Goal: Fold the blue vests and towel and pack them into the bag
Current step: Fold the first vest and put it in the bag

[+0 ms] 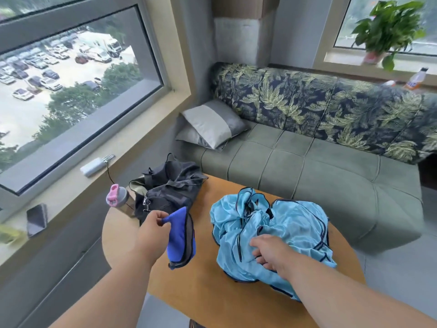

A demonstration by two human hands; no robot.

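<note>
My left hand (152, 229) pinches the top corner of the blue towel (181, 237) between thumb and curled fingers, and the towel hangs from that pinch, folded narrow, its dark trimmed edge on the right side and its lower end down at the wooden table (212, 292). My right hand (269, 253) lies on the heap of light blue vests (279, 230), fingers bent down into the shiny cloth and gripping a fold of it near the heap's near left side. The vests lie crumpled together in the middle of the table, dark piping running along their edges, so I cannot tell how many there are. The black bag (168, 192) sits at the far left corner of the table, just beyond my left hand, slumped, with its straps lying across the top and a zip pull showing on the near side; I cannot tell whether it is unzipped. A bottle with a pink lid (118, 197) stands just left of the bag. On the window ledge to the left lie a white power bank (93, 167) with a cable and, nearer me, a dark phone (37, 218). Beyond the table is a green sofa (307, 171) with a leaf-patterned cover over its back and a grey pillow (212, 124) in its left corner, and a potted plant (387, 29) stands on the far sill
</note>
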